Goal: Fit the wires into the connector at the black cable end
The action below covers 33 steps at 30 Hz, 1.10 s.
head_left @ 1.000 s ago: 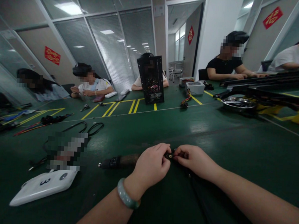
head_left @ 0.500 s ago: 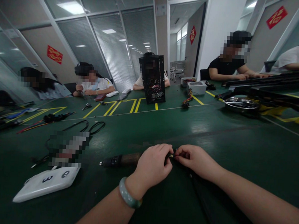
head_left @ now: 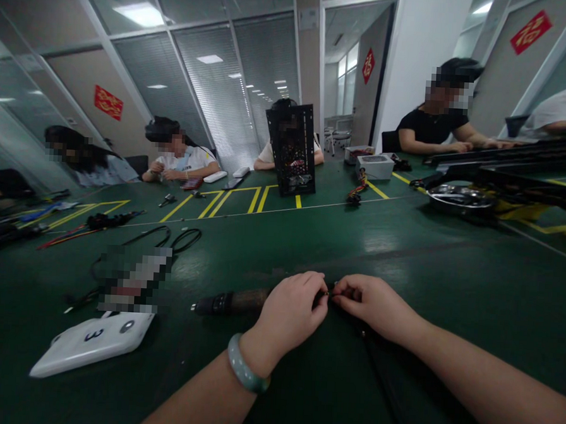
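Green table (head_left: 243, 248), hands (head_left: 323, 296) pinching small part (head_left: 327, 294)

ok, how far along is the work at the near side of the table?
Done: nothing that I can confirm. In hand: a small part in the left hand, with the right hand up against it; the fingers mostly hide it. Left: seemingly at least this step. The black strip and driver-like tool lie on the table; whether either is needed, I can't tell.
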### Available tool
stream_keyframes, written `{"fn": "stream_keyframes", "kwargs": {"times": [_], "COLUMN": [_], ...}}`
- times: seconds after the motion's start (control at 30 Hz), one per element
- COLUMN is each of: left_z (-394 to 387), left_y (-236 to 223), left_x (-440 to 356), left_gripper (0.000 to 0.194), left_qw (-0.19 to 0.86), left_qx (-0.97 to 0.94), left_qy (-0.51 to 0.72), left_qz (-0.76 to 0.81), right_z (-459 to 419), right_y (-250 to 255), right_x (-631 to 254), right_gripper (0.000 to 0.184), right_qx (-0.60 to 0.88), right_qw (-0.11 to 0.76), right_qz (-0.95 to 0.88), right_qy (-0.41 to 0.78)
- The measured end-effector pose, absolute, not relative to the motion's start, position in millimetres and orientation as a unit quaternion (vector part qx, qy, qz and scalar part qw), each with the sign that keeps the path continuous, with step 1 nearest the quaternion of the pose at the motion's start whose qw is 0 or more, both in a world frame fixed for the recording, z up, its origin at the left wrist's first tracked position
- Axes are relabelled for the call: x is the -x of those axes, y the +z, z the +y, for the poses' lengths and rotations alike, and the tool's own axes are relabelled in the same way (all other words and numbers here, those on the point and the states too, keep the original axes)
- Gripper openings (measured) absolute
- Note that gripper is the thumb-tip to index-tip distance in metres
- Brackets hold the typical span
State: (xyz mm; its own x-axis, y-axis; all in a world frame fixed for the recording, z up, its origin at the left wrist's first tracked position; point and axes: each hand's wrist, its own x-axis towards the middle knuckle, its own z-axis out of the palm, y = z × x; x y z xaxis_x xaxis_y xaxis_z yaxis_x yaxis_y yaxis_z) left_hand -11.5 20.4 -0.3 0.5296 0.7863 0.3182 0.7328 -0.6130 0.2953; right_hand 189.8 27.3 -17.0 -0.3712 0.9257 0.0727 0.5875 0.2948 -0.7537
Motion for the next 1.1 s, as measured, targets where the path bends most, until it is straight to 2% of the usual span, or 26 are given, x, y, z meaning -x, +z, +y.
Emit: {"fn": "stream_keyframes", "kwargs": {"times": [0.63,1.1], "left_z": [22.4,21.9], "left_y": [-2.1,-0.2], "left_x": [11.6,10.6], "left_gripper": [0.006,0.01], "left_qw": [0.054,0.053], "left_qx": [-0.881,-0.882], "left_qy": [0.211,0.212], "left_qz": [0.419,0.417], "right_z": [28.6,25.0], "right_y": [-16.9,-13.1], "right_x": [-189.2,-189.4], "right_gripper": [0.008,0.01], "right_qx": [0.493,0.495], "right_qw": [0.26,0.259], "right_qz": [-0.767,-0.77], "right_qy": [0.319,0.308]}}
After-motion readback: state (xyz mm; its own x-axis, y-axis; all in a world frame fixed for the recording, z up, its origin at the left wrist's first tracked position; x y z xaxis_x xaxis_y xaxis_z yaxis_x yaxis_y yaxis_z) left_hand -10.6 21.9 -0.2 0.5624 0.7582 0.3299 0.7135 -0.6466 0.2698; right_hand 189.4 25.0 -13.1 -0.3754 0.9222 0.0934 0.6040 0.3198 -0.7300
